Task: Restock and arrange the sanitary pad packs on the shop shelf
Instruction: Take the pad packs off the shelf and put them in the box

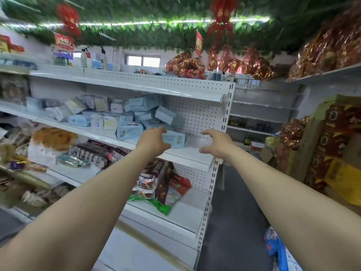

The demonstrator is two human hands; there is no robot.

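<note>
Several pale blue and white sanitary pad packs (129, 132) lie jumbled on the middle white shelf (187, 153), some tilted against the pegboard back. One light blue pack (175, 139) lies flat near the shelf's bare right end. My left hand (154, 141) reaches out in front of that pack with loosely curved fingers, holding nothing. My right hand (216, 141) is stretched over the bare right end of the shelf, fingers spread and curved, also holding nothing. Both arms reach forward from the bottom of the view.
The shelf above (156, 87) carries bottles and boxes. Snack packets (93, 153) fill the shelves below. An aisle (230, 202) runs past the unit's right end. Red and gold gift boxes (332, 145) are stacked at right; a blue bag (277, 249) lies on the floor.
</note>
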